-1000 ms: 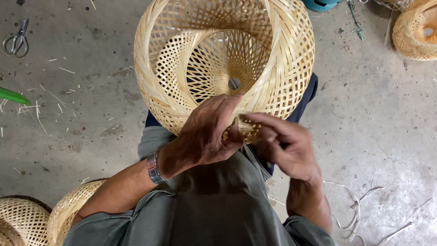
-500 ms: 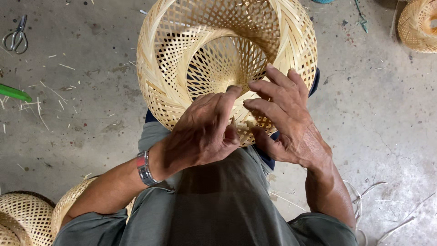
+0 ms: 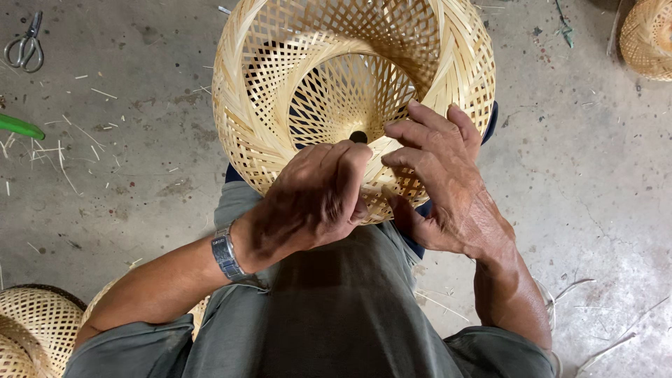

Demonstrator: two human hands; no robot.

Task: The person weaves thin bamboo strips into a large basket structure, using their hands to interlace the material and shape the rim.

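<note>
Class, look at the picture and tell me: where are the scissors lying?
The scissors lie on the concrete floor in the head view's top left corner, left of the woven basket and above the green handle.
</note>
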